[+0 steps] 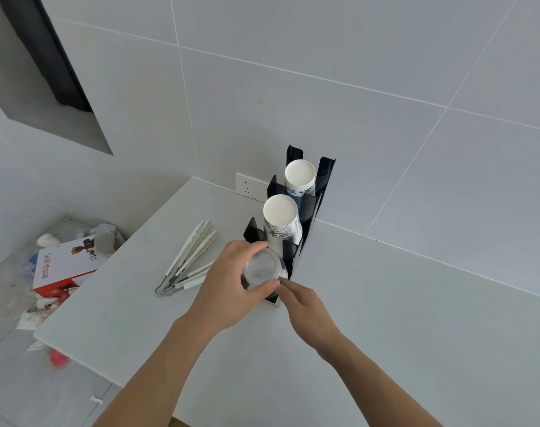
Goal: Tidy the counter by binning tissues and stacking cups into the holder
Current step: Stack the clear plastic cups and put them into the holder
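Clear plastic cup (264, 269) sits gripped in the left hand (231, 288), right over the holder's (308, 211) nearest slot — stacking is under way. Right hand (305, 309) pinches its rim beside the thumb. Next, I judge: lower it straight down into the slot.

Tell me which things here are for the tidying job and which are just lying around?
For the job:
clear cup, gripped by the left hand
right hand, touching it
black holder
two paper cup stacks in the holder

Just lying about:
white tongs on the counter
wall socket
red and white box among rubbish on the floor
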